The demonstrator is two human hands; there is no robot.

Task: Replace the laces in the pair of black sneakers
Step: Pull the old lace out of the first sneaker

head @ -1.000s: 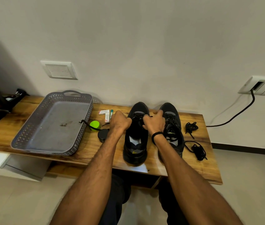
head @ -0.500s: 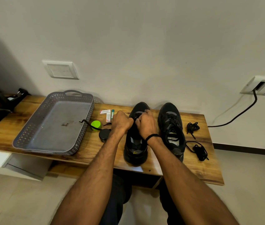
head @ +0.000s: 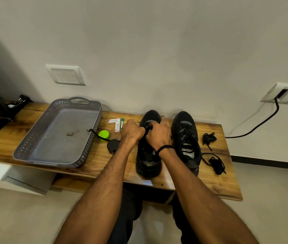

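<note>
Two black sneakers stand side by side on a wooden shelf (head: 227, 187), toes toward the wall. Over the left sneaker (head: 147, 164) both my hands work near the toe end of its lacing. My left hand (head: 132, 132) is curled at the shoe's left side, pinching a black lace. My right hand (head: 159, 134) grips the lace from the right, fingers curled over the eyelets. The right sneaker (head: 186, 138) stands laced and untouched. Two loose bundles of black laces lie right of it, one further back (head: 208, 139) and one nearer (head: 216, 163).
A grey perforated tray (head: 33, 145) sits at the left of the shelf. Between tray and shoes lie a green ball (head: 103, 135), a black round lid (head: 113, 145) and small boxes (head: 115, 124). A black cable (head: 256, 127) runs from a wall socket at right.
My right hand has shifted left from between the shoes onto the left sneaker's lacing. My left hand stays beside that shoe. The right sneaker is now fully uncovered.
</note>
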